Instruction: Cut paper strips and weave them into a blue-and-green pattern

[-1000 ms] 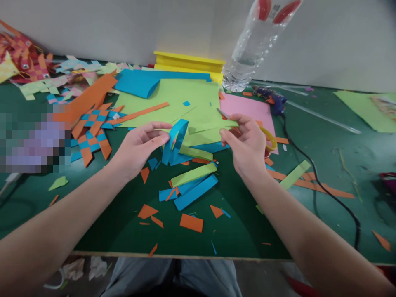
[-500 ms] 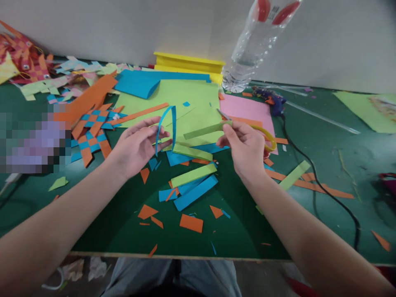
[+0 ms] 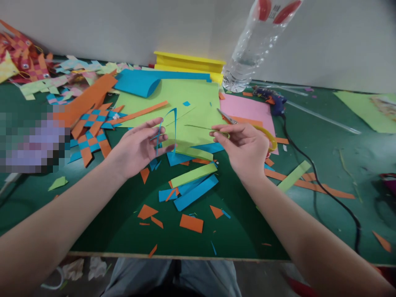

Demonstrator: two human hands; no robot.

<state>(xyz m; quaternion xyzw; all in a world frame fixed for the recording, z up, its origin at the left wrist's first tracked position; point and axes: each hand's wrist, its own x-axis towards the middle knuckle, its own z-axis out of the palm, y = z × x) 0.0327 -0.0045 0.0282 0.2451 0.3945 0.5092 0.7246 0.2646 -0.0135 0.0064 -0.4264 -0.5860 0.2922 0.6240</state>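
Observation:
My left hand (image 3: 140,142) holds a narrow blue paper strip (image 3: 175,128), bent into a sharp peak, between thumb and fingers. In my right hand (image 3: 247,150), thumb and fingertips pinch a green paper strip (image 3: 202,127), turned nearly edge-on and pointing left towards the blue one. The two strips are apart. Scissors with a yellow handle (image 3: 271,139) show behind my right hand, blades up and left; I cannot tell whether the hand touches them. Below, green strips (image 3: 194,175) and blue strips (image 3: 196,193) lie on the green table (image 3: 241,239).
Large green paper (image 3: 139,109) lies behind my hands, with a blue sheet (image 3: 136,82) and pink paper (image 3: 247,106). Woven orange-blue pieces (image 3: 93,123) sit left. A water bottle (image 3: 247,57) stands at the back. A glue gun (image 3: 278,105) trails a black cord (image 3: 305,154). Orange scraps (image 3: 192,223) lie in front.
My right hand has turned the green strip from showing its flat face to nearly edge-on and lowered it slightly. The blue strip has also turned, looking thinner. The scissors have hardly moved.

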